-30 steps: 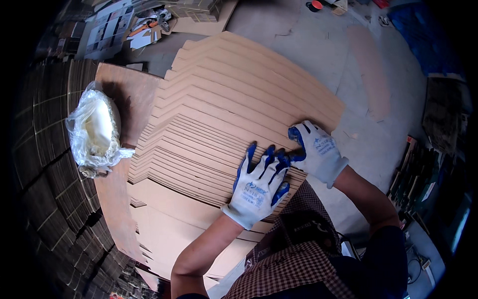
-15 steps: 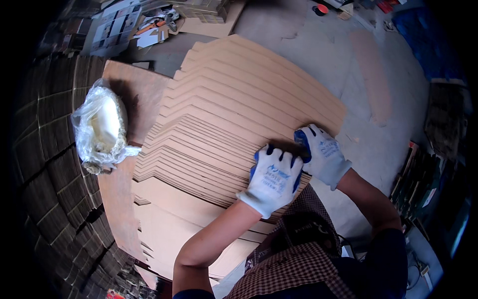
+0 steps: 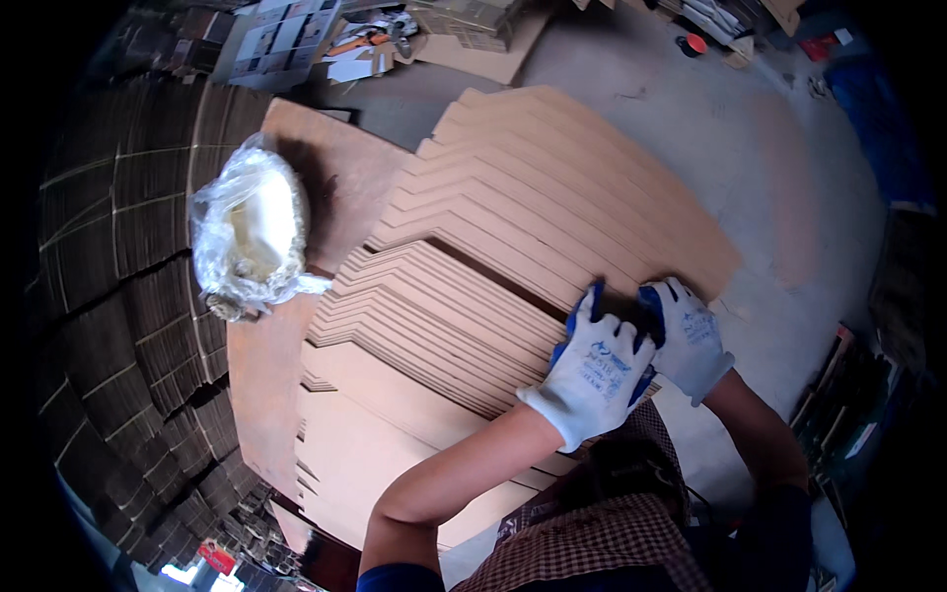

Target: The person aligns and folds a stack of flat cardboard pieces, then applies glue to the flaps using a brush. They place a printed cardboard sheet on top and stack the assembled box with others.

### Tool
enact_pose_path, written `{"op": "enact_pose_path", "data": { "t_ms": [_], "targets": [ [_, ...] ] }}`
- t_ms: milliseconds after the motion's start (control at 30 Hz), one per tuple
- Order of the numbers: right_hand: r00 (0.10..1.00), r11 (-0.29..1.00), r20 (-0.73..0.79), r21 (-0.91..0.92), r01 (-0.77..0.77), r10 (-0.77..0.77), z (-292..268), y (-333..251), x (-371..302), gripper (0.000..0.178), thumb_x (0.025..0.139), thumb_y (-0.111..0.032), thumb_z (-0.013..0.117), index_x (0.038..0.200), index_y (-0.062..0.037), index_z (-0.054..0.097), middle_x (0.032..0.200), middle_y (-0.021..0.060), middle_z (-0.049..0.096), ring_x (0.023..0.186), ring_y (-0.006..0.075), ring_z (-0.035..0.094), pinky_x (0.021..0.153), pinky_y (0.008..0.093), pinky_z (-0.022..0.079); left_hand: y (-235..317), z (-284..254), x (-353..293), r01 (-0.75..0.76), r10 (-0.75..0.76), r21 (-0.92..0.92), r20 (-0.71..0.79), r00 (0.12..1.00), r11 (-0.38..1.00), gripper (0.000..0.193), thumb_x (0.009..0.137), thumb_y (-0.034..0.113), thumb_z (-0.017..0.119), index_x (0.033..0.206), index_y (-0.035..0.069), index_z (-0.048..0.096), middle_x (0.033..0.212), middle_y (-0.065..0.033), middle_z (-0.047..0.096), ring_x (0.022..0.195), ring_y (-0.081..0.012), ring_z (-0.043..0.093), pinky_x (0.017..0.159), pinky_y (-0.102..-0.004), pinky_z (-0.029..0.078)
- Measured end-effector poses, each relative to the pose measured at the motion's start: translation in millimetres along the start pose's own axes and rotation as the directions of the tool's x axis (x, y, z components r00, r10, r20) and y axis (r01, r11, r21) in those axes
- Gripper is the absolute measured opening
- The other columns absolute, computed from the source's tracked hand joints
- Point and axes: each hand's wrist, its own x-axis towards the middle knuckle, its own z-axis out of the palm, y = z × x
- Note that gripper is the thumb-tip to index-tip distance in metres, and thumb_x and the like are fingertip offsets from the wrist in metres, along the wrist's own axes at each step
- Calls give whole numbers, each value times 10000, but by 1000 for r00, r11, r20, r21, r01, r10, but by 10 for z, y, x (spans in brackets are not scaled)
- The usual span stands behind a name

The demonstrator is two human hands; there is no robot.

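Brown cardboard sheets [image 3: 552, 197] lie fanned out in overlapping steps across a wooden board. My left hand [image 3: 597, 373], in a white glove with a blue palm, curls its fingers over the right-hand edges of the sheets. Close beside it, my right hand [image 3: 686, 335], gloved alike, has its fingers bent round the sheets' right edge. The fingertips of both hands are partly hidden. A dark gap runs between the upper sheets and a tighter-stepped lower group [image 3: 444, 316]. Below that lies a flat cardboard stack [image 3: 395, 424].
On the wooden board [image 3: 335, 168] at left sits a plastic-wrapped bowl [image 3: 261, 227] holding something white. Tied cardboard bundles [image 3: 109, 276] are piled along the left. Farther off are cardboard scraps and tools [image 3: 370, 44], and a red-and-black round container [image 3: 692, 45] stands on the floor.
A gap has opened between the upper sheets and the tighter lower group. Both hands keep their hold near the right edge. The whole view has shifted, with the scene now farther right.
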Motion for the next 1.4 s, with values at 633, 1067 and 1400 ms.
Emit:
{"op": "enact_pose_path", "data": {
  "t_ms": [633,1067,1400],
  "targets": [
    [999,1000,14,3,30,-30,-15,19,-9,583,761,-312,797,1238,-79,556,1175,149,568,1083,329,593,910,451,504,-122,-73,-77,75,-62,-65,190,980,995,348,805,499,667,799,151,694,733,-17,656,680,-199,620,758,-349,430],
    [1000,999,-12,-25,26,-26,-31,0,-5,557,741,-293,810,1196,-86,563,1140,136,568,1051,318,602,881,451,511,-68,-31,33,99,-103,31,301,948,995,404,887,512,584,776,141,698,706,-54,670,667,-222,642,722,-354,470],
    [1000,997,-12,-71,20,-21,-14,-43,-14,585,736,-297,812,1217,-80,561,1143,134,568,1060,306,600,886,436,521,-192,308,-124,-38,39,242,2,999,970,299,835,453,658,855,154,651,795,-35,637,729,-170,605,708,-363,444]
  ]
}}
